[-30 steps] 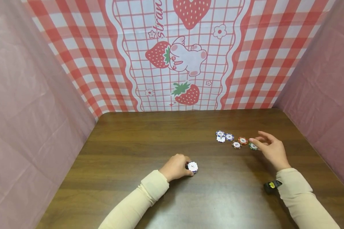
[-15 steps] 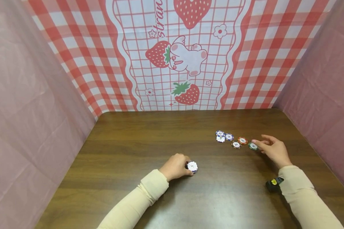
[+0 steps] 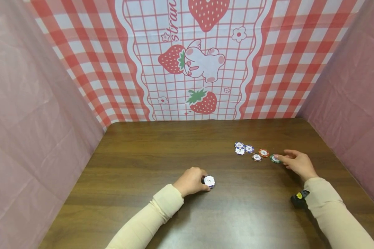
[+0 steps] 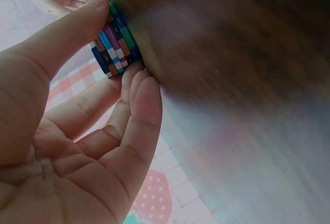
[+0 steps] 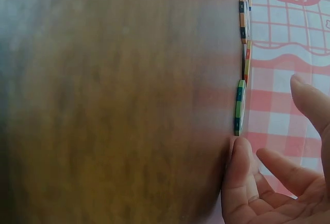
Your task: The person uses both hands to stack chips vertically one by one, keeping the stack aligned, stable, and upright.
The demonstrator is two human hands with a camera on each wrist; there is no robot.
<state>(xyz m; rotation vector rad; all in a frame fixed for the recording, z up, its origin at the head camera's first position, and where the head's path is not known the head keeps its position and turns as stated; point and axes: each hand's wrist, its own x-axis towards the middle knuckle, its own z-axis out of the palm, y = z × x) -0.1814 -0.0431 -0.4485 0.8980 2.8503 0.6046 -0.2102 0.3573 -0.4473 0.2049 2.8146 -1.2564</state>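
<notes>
My left hand [image 3: 190,181] grips a short stack of poker chips [image 3: 210,181] on the table, a white chip marked 5 on top. In the left wrist view, thumb and fingertips hold the stack's [image 4: 114,43] multicoloured edges from opposite sides. Over at the right, my right hand [image 3: 300,166] is at a green poker chip [image 3: 274,160], which lies flat. The right wrist view has the thumb raised off the green chip [image 5: 240,108], with a fingertip low by its near edge; whether that fingertip touches it I cannot tell.
Left of the green chip lie a red chip [image 3: 263,152] and a black-and-orange chip [image 3: 257,157]. Farther left, two blue chips [image 3: 249,149] and a white chip [image 3: 240,151] overlap. Checked cloth [image 3: 286,69] stands behind the wooden table [image 3: 149,148]; pink cloth [image 3: 346,86] flanks it.
My right hand has shifted slightly right and lower, its thumb now over the green chip's right part. The left hand and the stack have stayed put.
</notes>
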